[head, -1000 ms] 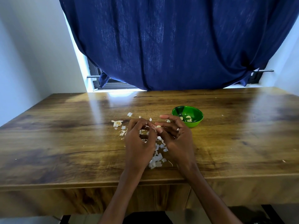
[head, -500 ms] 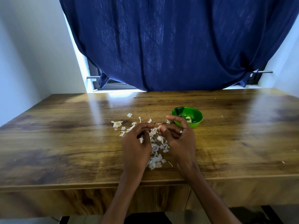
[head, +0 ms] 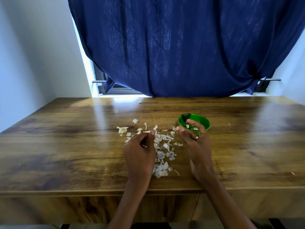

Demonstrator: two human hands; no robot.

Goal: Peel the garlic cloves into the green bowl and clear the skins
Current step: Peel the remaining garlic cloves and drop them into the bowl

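Note:
A small green bowl stands on the wooden table, with a few peeled garlic cloves inside. White garlic skins lie scattered between my hands. My right hand is just in front of the bowl and pinches a small garlic clove at its fingertips. My left hand is curled over the skins and pinches a thin piece of skin between thumb and finger.
A dark blue curtain hangs behind the table over a window. More stray skins lie left of the pile. The table's front edge runs just below my wrists. White walls stand on both sides.
My hands have drawn apart. The right hand moved right toward the bowl with the clove, and the left hand pulled a strip of skin away to the left.

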